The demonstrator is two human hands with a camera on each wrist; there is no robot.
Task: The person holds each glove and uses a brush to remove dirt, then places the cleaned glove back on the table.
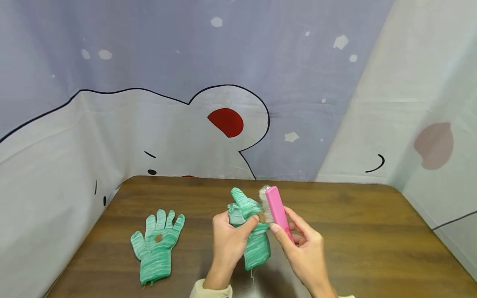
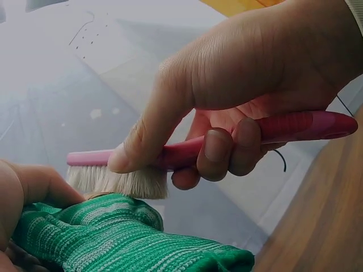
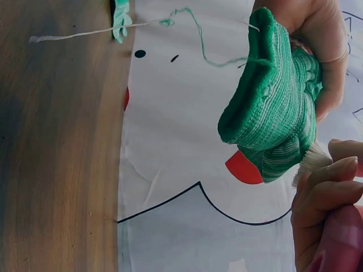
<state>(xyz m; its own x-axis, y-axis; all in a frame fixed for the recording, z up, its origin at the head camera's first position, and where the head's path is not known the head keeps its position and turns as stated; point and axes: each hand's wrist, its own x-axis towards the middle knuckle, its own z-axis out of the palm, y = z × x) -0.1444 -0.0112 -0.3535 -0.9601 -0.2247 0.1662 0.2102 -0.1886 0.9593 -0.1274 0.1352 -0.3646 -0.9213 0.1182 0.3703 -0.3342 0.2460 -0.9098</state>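
Observation:
Off the table, my left hand (image 1: 232, 238) grips a green-and-white knit glove (image 1: 257, 248), its thumb pressing beside a brown spot (image 1: 262, 217) on the fabric. The glove is bunched, with its cuff hanging downward. My right hand (image 1: 303, 244) holds a pink brush (image 1: 276, 207) by the handle, the thumb laid along it. In the left wrist view, the pale bristles (image 2: 136, 181) touch the glove near the spot. From the right wrist view, the open cuff (image 3: 244, 96) trails a loose thread, and the bristles are partly hidden behind my right fingers (image 3: 323, 187).
A second green glove (image 1: 156, 258) lies flat at the left of the wooden table (image 1: 372, 240), fingers pointing away, a brown spot (image 1: 158, 238) on it. Behind the table hangs a printed cloth (image 1: 298, 82) with a cartoon outline, and it also covers the sides.

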